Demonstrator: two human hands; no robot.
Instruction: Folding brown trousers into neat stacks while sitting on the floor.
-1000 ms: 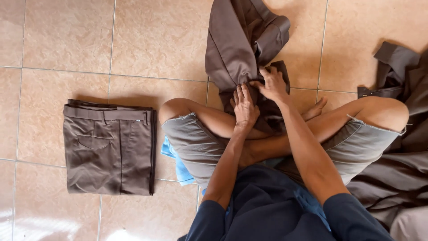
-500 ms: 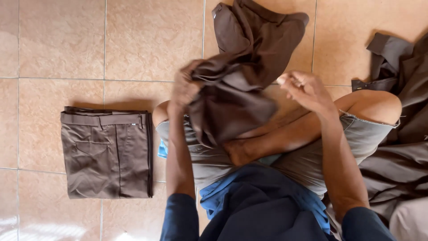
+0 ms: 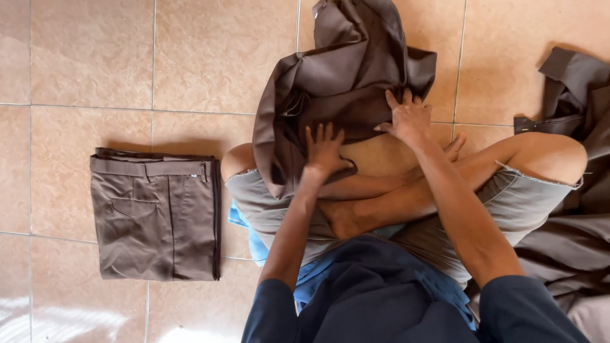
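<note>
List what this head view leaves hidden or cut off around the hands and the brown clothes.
- Brown garment: crumpled, its top cut by the upper edge, so its kind and full shape cannot be told.
- Left hand and right hand: palms face down on the cloth, so any grip is unseen.
- Pile of brown cloth: cut by the right edge.
- Folded trousers: lower layers hidden by the top fold.
</note>
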